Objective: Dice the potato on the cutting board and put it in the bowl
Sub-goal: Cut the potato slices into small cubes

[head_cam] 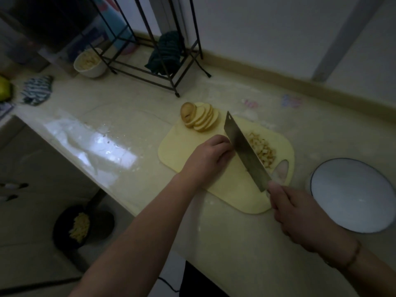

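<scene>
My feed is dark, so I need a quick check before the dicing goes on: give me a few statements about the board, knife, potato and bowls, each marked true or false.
1. The right hand grips the cleaver by its handle. True.
2. The fanned potato slices lie at the near end of the cutting board. False: they lie at the far end.
3. A pile of diced potato sits on the board to the right of the blade. True.
4. The white bowl right of the board holds diced potato. False: nothing shows in it.
5. The left hand rests on the board against the blade's left side. True.
</scene>
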### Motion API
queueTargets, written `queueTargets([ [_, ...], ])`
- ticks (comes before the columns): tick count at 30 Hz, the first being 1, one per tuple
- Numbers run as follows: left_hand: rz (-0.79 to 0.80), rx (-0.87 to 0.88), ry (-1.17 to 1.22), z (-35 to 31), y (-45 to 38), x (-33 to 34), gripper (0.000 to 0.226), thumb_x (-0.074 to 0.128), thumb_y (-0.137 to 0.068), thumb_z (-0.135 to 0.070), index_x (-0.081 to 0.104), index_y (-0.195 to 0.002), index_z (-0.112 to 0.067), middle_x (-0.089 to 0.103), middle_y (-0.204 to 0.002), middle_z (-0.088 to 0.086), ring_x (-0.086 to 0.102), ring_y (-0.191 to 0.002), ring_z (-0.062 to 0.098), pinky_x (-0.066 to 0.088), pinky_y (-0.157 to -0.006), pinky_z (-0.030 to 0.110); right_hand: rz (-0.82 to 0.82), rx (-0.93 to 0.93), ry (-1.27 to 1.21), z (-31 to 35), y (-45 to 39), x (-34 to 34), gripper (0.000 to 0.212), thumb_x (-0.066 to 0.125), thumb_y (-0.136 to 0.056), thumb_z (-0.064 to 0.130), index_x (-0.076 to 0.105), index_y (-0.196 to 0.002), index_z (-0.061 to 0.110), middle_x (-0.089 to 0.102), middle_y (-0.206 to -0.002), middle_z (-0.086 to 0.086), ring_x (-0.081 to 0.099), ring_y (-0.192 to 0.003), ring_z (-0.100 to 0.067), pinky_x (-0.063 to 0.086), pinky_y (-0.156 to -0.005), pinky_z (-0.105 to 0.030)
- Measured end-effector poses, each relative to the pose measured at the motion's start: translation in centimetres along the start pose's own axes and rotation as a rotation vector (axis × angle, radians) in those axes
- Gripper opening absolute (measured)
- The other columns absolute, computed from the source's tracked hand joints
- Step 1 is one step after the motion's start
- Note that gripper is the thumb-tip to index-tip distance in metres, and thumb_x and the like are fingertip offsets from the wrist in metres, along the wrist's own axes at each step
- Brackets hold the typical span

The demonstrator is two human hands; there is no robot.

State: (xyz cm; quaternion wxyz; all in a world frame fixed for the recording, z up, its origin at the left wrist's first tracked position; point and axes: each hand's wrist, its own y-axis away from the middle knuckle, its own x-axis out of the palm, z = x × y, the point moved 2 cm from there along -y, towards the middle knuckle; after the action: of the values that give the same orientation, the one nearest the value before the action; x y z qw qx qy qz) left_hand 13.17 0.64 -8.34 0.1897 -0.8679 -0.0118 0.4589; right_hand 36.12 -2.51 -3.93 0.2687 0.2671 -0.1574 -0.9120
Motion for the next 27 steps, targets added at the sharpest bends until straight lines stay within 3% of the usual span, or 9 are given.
queueTargets([
  [6,0.021,-0.094,0.119,-2.0,1.3,-3.0,0.030,0.053,-0.091,-0.023,0.075,-0.102,-0.005,0.068,-0.117,0.012,0.068,-0.099,0.022,0.053,-0.087,0.029,-0.012,-0.058,0.151,1.4,0.7,-0.1,0.051,0.030,-0.097,0.053,0.044,-0.065,0.017,0.048,-0.057,0.000,0.042,-0.047,-0.009,0.029,-0.049,-0.025],
  [9,-0.230,-0.163,0.050,-2.8,2.2,-5.5,0.021,0.056,-0.088,-0.015,0.074,-0.093,-0.005,0.068,-0.100,0.007,0.066,-0.093,0.022,0.055,-0.079,0.037,-0.012,-0.110,0.290,1.9,1.3,-0.1,0.047,0.029,-0.096,0.056,0.044,-0.064,0.024,0.049,-0.060,0.005,0.047,-0.055,-0.008,0.030,-0.049,-0.022],
  [11,-0.420,-0.162,-0.018,-3.7,2.5,-7.4,0.018,0.056,-0.084,-0.010,0.072,-0.088,-0.002,0.066,-0.095,0.010,0.063,-0.091,0.025,0.052,-0.079,0.037,-0.018,-0.132,0.337,2.1,1.8,-0.2,0.048,0.028,-0.094,0.060,0.049,-0.069,0.024,0.056,-0.065,0.002,0.053,-0.061,-0.013,0.037,-0.055,-0.031],
  [13,-0.461,-0.053,-0.074,-5.1,2.2,-9.1,0.017,0.059,-0.084,-0.011,0.071,-0.087,0.000,0.064,-0.094,0.013,0.059,-0.091,0.028,0.049,-0.081,0.034,-0.045,-0.178,0.421,2.4,2.3,-0.4,0.057,0.024,-0.090,0.066,0.058,-0.082,0.022,0.064,-0.076,-0.003,0.060,-0.071,-0.020,0.044,-0.063,-0.036],
  [17,-0.219,0.085,-0.118,-7.5,1.3,-9.8,0.011,0.069,-0.081,-0.024,0.069,-0.079,-0.013,0.065,-0.085,-0.001,0.059,-0.083,0.022,0.044,-0.078,0.034,-0.087,-0.252,0.693,3.5,3.4,-0.9,0.049,0.026,-0.096,0.062,0.055,-0.103,0.023,0.067,-0.092,-0.002,0.064,-0.084,-0.022,0.038,-0.059,-0.031],
  [23,0.250,-0.199,-0.192,-6.9,1.2,-6.9,0.019,0.068,-0.076,-0.048,0.061,-0.072,-0.031,0.058,-0.078,-0.009,0.055,-0.081,0.016,0.043,-0.073,0.033,-0.098,-0.266,0.922,4.5,3.4,0.5,0.050,0.024,-0.099,0.057,0.055,-0.117,0.023,0.067,-0.108,-0.001,0.066,-0.093,-0.022,0.040,-0.065,-0.031],
  [27,0.338,-0.270,-0.252,-6.0,-0.2,-6.0,0.023,0.067,-0.082,-0.047,0.067,-0.083,-0.024,0.061,-0.088,-0.003,0.056,-0.089,0.021,0.046,-0.074,0.035,-0.082,-0.207,0.973,5.7,3.6,1.4,0.058,0.014,-0.099,0.057,0.051,-0.125,0.020,0.064,-0.117,-0.004,0.064,-0.100,-0.023,0.025,-0.050,-0.030],
])
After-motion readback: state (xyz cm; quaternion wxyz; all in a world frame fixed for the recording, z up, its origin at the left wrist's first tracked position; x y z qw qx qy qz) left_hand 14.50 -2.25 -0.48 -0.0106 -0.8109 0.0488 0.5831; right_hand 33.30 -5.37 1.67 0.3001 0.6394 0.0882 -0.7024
